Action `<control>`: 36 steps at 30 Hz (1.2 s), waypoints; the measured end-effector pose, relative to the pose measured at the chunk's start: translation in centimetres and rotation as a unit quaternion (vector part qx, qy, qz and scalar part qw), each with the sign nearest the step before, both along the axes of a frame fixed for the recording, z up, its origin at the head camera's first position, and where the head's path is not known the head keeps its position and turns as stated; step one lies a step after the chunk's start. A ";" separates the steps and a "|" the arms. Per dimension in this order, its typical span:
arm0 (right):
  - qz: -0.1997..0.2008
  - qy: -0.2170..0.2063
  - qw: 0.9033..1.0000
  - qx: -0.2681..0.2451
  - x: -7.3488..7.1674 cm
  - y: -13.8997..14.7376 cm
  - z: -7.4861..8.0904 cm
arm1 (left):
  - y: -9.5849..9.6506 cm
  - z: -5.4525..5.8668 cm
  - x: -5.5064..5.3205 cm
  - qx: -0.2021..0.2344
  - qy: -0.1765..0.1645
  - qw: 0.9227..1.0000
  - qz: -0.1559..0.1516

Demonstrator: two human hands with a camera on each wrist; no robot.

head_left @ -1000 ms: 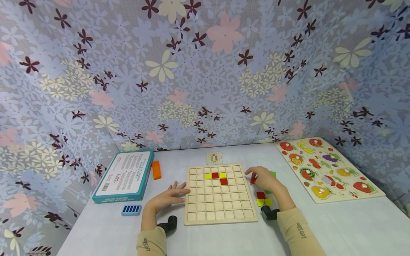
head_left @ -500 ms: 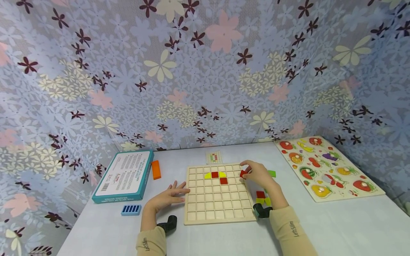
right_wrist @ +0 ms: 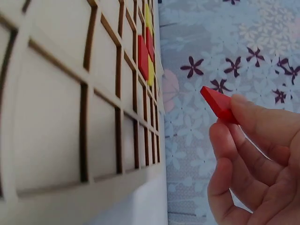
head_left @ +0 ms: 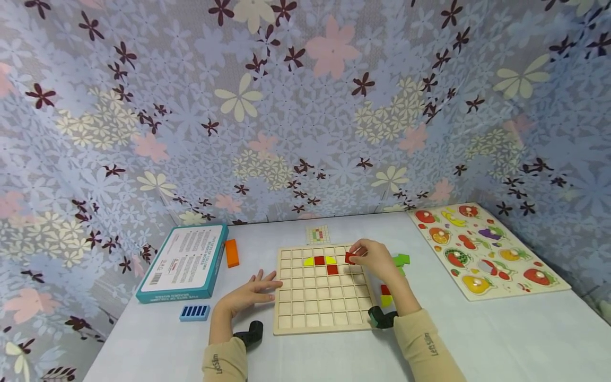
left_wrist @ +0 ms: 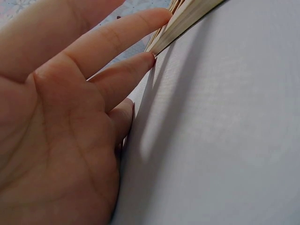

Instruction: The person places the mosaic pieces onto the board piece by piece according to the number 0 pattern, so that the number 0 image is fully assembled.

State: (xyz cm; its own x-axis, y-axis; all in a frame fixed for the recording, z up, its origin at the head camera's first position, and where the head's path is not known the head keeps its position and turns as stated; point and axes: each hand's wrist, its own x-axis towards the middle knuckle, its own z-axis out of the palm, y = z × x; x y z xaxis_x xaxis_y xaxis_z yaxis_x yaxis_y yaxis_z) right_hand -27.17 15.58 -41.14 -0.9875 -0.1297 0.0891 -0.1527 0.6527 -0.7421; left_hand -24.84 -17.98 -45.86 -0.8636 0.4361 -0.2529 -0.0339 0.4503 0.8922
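Note:
A wooden grid board [head_left: 317, 306] lies in the middle of the table. Near its upper part sit two red square tiles, one red tile [head_left: 332, 269] below and right of the other, with a yellow rounded tile [head_left: 309, 261] on each side of the upper one. My right hand [head_left: 377, 261] pinches another red square tile [right_wrist: 218, 104] between thumb and finger, over the board's upper right cells. My left hand [head_left: 250, 294] has its fingers extended, with fingertips touching the board's left edge, as the left wrist view [left_wrist: 61, 117] shows.
Right of the board lie green tiles [head_left: 402, 259], a red tile [head_left: 385, 289] and a yellow tile [head_left: 386, 301]. A small pattern card [head_left: 318, 235] is behind it. A fruit puzzle [head_left: 491, 254] lies right; a teal box [head_left: 183, 262], orange block [head_left: 232, 253] and blue slotted piece [head_left: 194, 313] lie left.
My right hand has moved left from the loose tiles to over the board, carrying the red tile. The left hand has stayed at the board's edge.

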 end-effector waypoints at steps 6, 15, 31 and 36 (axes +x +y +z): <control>0.020 -0.005 1.000 -0.012 0.1 -1.0 -0.5 | 0.0 -0.1 0.0 0.001 -0.002 1.000 0.001; 0.065 -0.027 0.998 -0.002 0.4 -2.2 -1.0 | -0.1 0.0 -0.1 -0.001 -0.001 1.000 0.002; 0.082 -0.053 0.995 0.008 0.6 -3.0 -1.8 | 0.1 0.0 0.2 -0.003 0.004 1.000 0.002; 0.092 -0.042 0.995 0.017 0.7 -3.0 -1.9 | 0.2 -0.1 0.3 -0.002 0.006 1.000 0.006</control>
